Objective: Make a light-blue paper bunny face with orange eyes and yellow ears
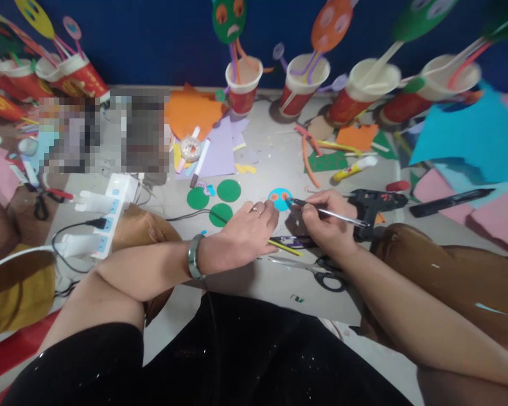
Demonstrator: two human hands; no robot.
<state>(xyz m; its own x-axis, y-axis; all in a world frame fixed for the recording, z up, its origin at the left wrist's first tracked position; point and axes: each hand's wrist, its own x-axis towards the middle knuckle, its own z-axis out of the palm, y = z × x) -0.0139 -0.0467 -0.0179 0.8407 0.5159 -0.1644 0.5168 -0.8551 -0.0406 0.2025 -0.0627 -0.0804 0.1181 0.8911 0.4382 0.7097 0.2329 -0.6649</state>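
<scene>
A small blue paper disc (280, 205) with two orange eye circles lies on the table. My right hand (333, 221) is closed around a pen (341, 216), its tip at the disc's right orange circle. My left hand (250, 228) lies palm down, its fingertips at the disc's left edge; nothing shows in its grasp. A thin yellow strip (288, 248) comes out from beside that hand. Three green paper discs (228, 190) sit to its upper left. Scissors with black handles (328, 276) rest below my right hand.
A black glue gun (375, 206) and a black marker (451, 203) lie at right. Red paper cups (242, 93) bearing paper faces line the back. A white power strip (116, 206) with cords stands at left. Coloured paper (214, 149) and a yellow pen-like stick (353, 168) lie behind the disc.
</scene>
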